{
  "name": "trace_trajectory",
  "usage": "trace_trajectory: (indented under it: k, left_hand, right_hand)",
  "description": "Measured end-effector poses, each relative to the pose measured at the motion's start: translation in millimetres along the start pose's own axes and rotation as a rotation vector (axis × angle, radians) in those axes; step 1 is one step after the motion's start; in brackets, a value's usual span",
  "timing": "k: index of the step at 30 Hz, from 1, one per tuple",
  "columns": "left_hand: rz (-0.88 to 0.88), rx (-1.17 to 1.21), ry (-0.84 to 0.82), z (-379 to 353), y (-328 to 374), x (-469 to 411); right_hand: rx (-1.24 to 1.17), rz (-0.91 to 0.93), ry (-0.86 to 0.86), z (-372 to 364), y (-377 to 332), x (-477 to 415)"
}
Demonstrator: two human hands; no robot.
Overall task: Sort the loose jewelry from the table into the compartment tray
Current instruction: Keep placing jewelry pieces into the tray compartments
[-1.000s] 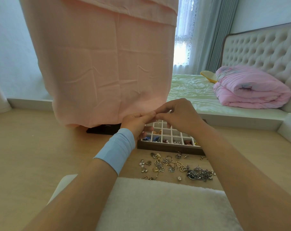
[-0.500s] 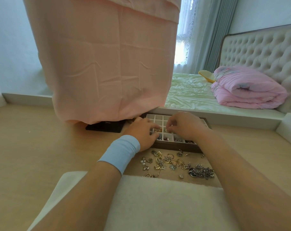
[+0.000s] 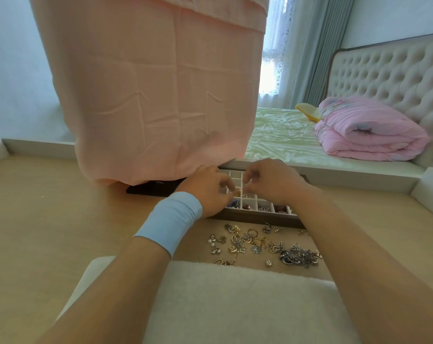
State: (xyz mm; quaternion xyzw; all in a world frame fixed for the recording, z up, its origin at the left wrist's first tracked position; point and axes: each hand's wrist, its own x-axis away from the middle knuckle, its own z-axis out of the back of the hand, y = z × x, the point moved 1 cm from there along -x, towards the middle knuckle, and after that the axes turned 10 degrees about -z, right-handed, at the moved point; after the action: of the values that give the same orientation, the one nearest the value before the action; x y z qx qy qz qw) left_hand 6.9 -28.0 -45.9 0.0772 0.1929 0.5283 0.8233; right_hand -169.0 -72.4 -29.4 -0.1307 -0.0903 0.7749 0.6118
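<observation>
Lying loose on the table [image 3: 49, 219], the jewelry [image 3: 262, 244] is just in front of the compartment tray [image 3: 260, 217], where some near cells already hold pieces. The left hand [image 3: 208, 192] and right hand [image 3: 272, 180] hover over the tray, fingers curled, tips close together; whether they pinch a piece I cannot tell. It seems a placing step; next comes a careful release into one cell.

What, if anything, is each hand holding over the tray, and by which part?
It cannot be told: the left hand and the right hand curl over the compartment tray, but blur hides whether either pinches anything.
</observation>
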Motion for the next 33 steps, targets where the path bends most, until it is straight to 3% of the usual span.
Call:
trace_trajectory:
  k: [3,8,13,30,33]
  left_hand:
    - [0.017,0.104,-0.101,16.2,6.8,2.1]
    - [0.071,0.066,-0.32,25.1,12.8,6.5]
    - [0.117,0.03,-0.422,20.9,13.1,8.2]
    - [0.152,0.071,-0.528,11.7,16.3,6.2]
    - [0.143,0.091,-0.477,15.2,14.9,5.5]
  right_hand:
    - [-0.065,0.105,-0.136,16.8,-18.2,15.6]
    - [0.169,0.068,-0.424,14.8,-39.3,31.2]
    - [0.285,0.044,-0.464,-2.3,-44.7,30.2]
    - [0.206,0.083,-0.514,-7.0,-42.0,27.3]
    - [0.148,0.112,-0.498,1.0,-38.3,29.1]
